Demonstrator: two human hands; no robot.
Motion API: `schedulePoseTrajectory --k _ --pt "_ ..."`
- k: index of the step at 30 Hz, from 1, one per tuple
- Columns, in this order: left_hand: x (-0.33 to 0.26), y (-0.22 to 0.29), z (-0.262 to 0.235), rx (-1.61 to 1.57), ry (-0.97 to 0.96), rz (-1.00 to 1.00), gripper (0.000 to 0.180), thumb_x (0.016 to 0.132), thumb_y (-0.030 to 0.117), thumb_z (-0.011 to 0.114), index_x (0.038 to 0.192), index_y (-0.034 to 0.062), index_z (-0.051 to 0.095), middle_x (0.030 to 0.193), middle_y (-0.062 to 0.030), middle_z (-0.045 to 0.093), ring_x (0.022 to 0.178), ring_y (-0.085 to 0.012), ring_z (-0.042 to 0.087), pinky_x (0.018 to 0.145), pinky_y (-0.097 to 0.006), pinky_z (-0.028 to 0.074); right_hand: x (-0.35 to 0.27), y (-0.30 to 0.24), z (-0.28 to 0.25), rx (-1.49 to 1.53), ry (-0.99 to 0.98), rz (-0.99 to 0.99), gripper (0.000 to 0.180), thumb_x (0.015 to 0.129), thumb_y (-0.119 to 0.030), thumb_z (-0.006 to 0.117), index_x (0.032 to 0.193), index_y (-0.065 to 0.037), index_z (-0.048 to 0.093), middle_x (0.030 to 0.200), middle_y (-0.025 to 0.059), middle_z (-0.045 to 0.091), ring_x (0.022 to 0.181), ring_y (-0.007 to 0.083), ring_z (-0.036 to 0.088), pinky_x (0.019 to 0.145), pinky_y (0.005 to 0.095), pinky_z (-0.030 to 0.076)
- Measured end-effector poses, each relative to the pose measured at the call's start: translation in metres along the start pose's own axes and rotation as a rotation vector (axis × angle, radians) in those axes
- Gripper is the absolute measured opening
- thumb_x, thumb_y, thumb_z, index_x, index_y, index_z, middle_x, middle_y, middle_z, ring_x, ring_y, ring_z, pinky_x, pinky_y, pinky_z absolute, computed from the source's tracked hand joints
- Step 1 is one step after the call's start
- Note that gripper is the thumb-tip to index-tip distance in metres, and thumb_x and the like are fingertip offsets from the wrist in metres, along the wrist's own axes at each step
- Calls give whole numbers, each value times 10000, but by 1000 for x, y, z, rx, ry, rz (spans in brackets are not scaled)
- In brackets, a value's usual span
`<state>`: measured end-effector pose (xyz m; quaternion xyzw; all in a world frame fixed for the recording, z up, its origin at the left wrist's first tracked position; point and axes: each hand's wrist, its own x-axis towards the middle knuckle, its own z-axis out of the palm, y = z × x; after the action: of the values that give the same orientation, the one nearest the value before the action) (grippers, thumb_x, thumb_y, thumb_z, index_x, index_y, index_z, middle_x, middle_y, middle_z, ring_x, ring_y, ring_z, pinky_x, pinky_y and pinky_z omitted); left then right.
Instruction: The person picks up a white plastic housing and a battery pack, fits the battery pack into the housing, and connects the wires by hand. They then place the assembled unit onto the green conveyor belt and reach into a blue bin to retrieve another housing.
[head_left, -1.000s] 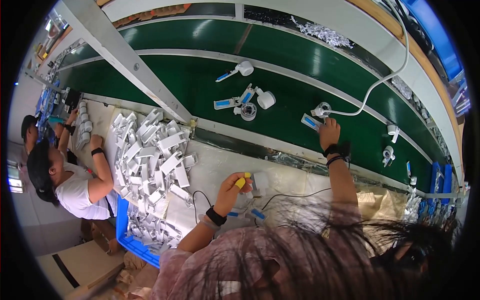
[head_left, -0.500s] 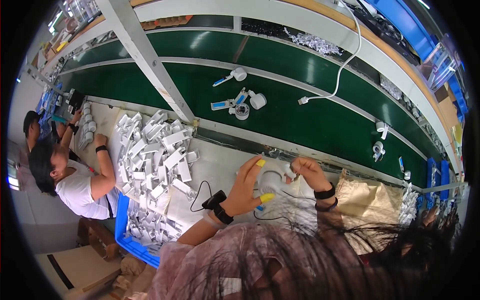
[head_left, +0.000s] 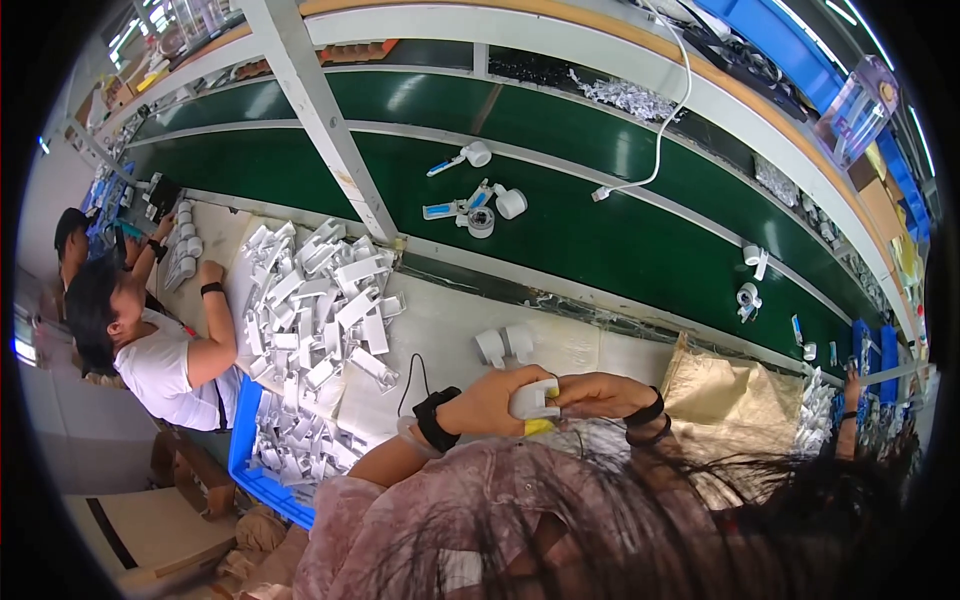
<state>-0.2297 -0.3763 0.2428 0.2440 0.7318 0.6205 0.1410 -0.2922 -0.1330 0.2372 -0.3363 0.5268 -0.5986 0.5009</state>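
Close to my body, my left hand (head_left: 492, 402) grips a small white plastic part (head_left: 532, 400) between thumb and fingers. Yellow covers wrap two of its fingertips. My right hand (head_left: 608, 394) meets it from the other side, its fingers closed against the same part; its fingertips are partly hidden. Just beyond the hands, a pair of white round housings (head_left: 504, 345) lies on the worktable (head_left: 580, 350). A thin black cable (head_left: 417, 372) runs over the table next to my left wrist.
White plastic brackets (head_left: 320, 300) are heaped at left, above a blue bin (head_left: 245, 470) of more. Camera-like white units (head_left: 480, 215) sit on the green conveyor (head_left: 600, 255). Brown paper (head_left: 735, 395) lies at right. A co-worker (head_left: 160, 350) sits at left; a white cable (head_left: 655, 150) hangs overhead.
My left hand has left the round housing and come back toward my body, closing on the white part. My right hand has moved down and left to join it.
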Motion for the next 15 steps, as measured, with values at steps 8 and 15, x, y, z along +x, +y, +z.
schedulePoseTrajectory --k 8,15 --pt "-6 -5 22 -4 222 65 472 883 157 632 1288 10 437 1020 -111 588 866 -191 579 779 -301 472 19 20 26 -229 185 -102 126 909 -111 637 997 -22 656 861 26 614 812 117 562 718 259 434" --pt "-12 -18 23 -155 380 -118 383 980 88 484 1351 6 437 1057 -46 601 868 -84 577 751 -224 463 23 14 53 -1139 867 -316 111 778 -58 687 882 -75 650 705 30 547 654 222 531 859 379 456"
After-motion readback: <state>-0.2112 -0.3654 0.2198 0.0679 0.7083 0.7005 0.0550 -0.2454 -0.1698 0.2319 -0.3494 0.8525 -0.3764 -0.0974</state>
